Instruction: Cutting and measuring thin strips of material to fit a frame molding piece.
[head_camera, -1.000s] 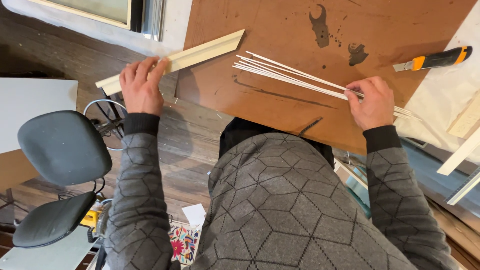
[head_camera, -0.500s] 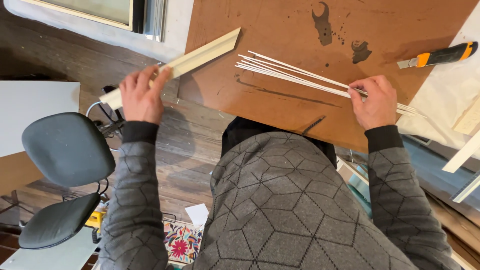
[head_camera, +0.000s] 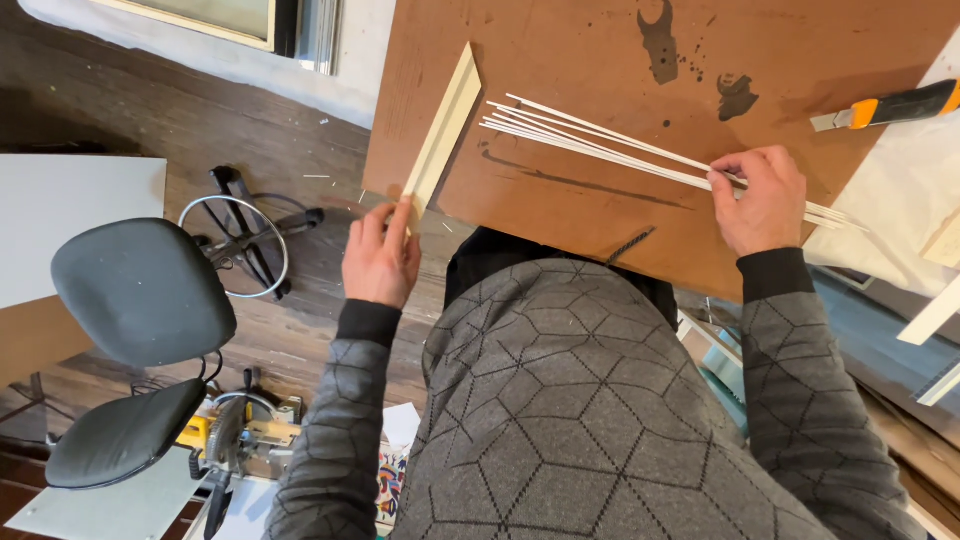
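My left hand (head_camera: 381, 255) grips the near end of a cream wooden moulding strip (head_camera: 444, 130), which lies along the left edge of the brown board (head_camera: 590, 40). My right hand (head_camera: 760, 198) pinches a bundle of several thin white sticks (head_camera: 590, 142) that fan out leftward across the board. Both arms wear a grey patterned sweater.
An orange and black utility knife (head_camera: 890, 104) rests at the board's far right beside white sheet material (head_camera: 900, 200). A grey office chair (head_camera: 140, 290) stands at left on the wooden floor, with a yellow power saw (head_camera: 235, 440) below it. White strips (head_camera: 935, 310) lean at right.
My left hand has swung the moulding strip from a slanted lie off the board's left side to a steeper lie along the board's left edge. The right hand has stayed on the sticks.
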